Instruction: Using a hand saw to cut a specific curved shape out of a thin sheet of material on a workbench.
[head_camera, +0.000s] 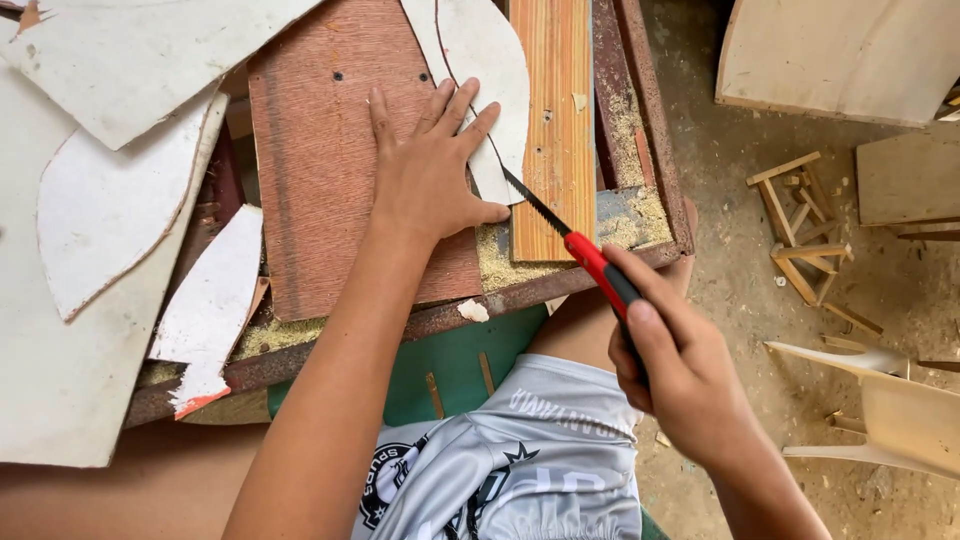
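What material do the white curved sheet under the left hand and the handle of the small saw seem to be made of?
The white curved sheet looks like thin fibreboard or plywood with a matt white face: its cut edges show brown. The saw handle in the right hand seems to be moulded plastic, red with a black, possibly rubbery, grip. The left hand presses the sheet flat.

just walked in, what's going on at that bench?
A person is sawing a white curved board piece by hand. The left hand lies flat, pressing the piece down on a reddish-brown board. The right hand grips the red-and-black handle of a small hand saw, whose blade meets the piece's lower edge near the left thumb. Sawdust lies along the bench frame, and more white offcuts sit to the left.
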